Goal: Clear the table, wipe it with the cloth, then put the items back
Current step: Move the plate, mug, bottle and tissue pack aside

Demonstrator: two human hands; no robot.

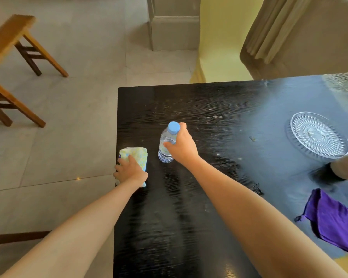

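Note:
A clear water bottle [166, 144] with a blue cap stands upright on the black wooden table [209, 109], and my right hand [182, 146] is wrapped around its upper body. Near the table's left edge lies a small pale packet with a yellow-green pattern [137, 156], held by my left hand [130, 171], whose fingers curl over its near end. A purple cloth [333, 219] lies folded at the right side of the table. A clear glass plate [318, 135] rests on the table at the far right.
A beige object with a dark strap [347, 167] sits at the right edge, just beyond the cloth. Wooden stools [12, 57] stand on the tiled floor to the left. A curtain [279, 29] hangs behind the table.

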